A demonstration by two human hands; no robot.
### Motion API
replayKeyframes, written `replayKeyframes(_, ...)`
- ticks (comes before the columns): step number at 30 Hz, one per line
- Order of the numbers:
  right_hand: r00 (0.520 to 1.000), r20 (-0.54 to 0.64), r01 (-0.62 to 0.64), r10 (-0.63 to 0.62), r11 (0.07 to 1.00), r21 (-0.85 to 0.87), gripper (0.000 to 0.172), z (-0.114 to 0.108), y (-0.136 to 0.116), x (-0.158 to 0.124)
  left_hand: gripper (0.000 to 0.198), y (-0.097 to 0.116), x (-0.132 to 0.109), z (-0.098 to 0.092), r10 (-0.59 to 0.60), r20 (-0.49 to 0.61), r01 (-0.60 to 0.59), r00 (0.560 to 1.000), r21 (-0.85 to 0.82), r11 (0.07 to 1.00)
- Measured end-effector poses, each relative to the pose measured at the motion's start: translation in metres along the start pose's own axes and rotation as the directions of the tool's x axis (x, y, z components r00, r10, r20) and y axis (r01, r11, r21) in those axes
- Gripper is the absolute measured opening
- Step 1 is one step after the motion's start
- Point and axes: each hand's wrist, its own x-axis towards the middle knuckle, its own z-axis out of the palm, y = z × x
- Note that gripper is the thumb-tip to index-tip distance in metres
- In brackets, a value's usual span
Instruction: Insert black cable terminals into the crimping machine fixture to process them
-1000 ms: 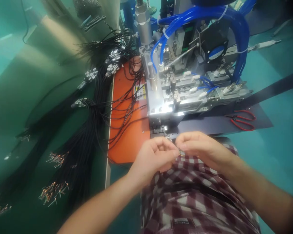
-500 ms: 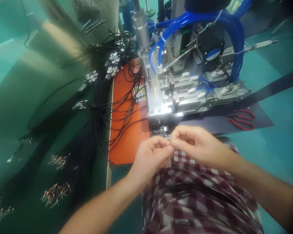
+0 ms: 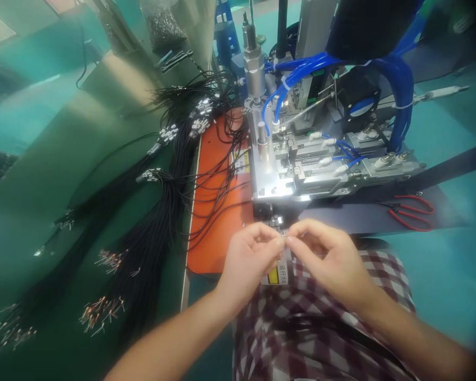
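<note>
My left hand (image 3: 254,257) and my right hand (image 3: 324,248) meet fingertip to fingertip in front of the machine. Both are closed in a pinch over a tiny shiny piece, too small and too covered by the fingers to name. Just beyond the fingers lies the front end of the metal machine (image 3: 276,188), with small black and silver parts under its plate. Below my left fingers a yellow and white label (image 3: 275,275) shows on the machine's front.
Bundles of black cables (image 3: 153,233) with metal connectors and stripped wire ends spread over the green table (image 3: 103,222) at left. Some cross the orange base plate (image 3: 214,248). Blue air hoses (image 3: 404,100) arch over the machine. Red-handled pliers (image 3: 414,212) lie at right.
The camera view has shifted, so the scene sits lower and further right. My right hand has turned slightly, its fingers straighter, and the label below shows more. Both hands stay pinched together.
</note>
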Motion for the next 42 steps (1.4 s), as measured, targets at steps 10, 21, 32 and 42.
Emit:
replayKeyframes(10,0.999,-0.007,0.039,-0.040,0.999,-0.018,0.018,0.001,-0.009,-0.004,0.007,-0.009,-0.008,-0.002,0.541,0.099,-0.510,0.835,0.509,0.693)
replayKeyframes(21,0.950,0.174,-0.299,0.258,0.913,0.280,0.024,-0.006,-0.012,0.010,0.012,0.009,0.001,-0.003,0.095,-0.021,-0.083,0.995,0.315,0.946)
replayKeyframes(32,0.974,0.082,-0.223,0.210,0.950,0.219,0.022,-0.002,-0.004,0.013,0.016,0.010,0.008,-0.008,-0.086,0.012,0.086,0.996,0.037,0.996)
replayKeyframes(42,0.946,0.089,-0.322,0.311,0.880,0.349,0.020,0.006,-0.002,0.012,0.014,0.006,0.004,-0.003,-0.070,0.018,0.071,0.997,-0.066,0.995)
